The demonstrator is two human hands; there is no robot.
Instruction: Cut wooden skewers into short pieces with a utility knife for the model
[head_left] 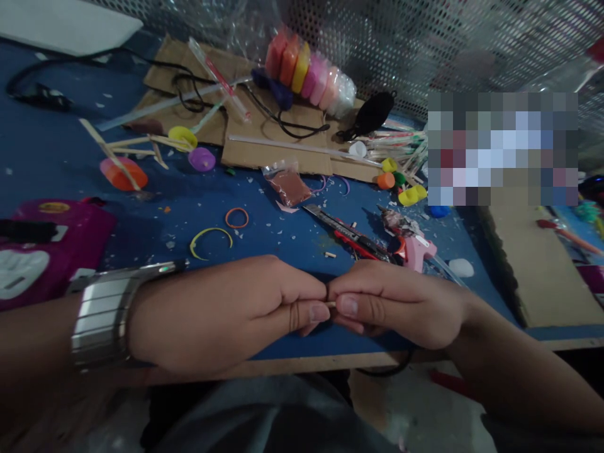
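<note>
Close to the table's front edge, my left hand (231, 308) and my right hand (401, 302) meet fingertip to fingertip. Both are closed in a pinch. Between the thumbs shows a short end of a thin, pale wooden stick (331, 304); the fingers hide most of it. A utility knife (349, 234) lies just beyond my hands, and a pink glue gun (419, 250) rests behind my right hand. Beyond my left hand are an orange ring (236, 218) and a curved yellow strip (211, 241).
A magenta case (94, 236) stands at the left. Behind lie cardboard sheets (278, 151), several coloured clay packs (302, 72), a bag of brown material (290, 184) and a bundle of sticks (396, 148). A cardboard panel (542, 270) is at the right; perforated metal (401, 44) borders the back.
</note>
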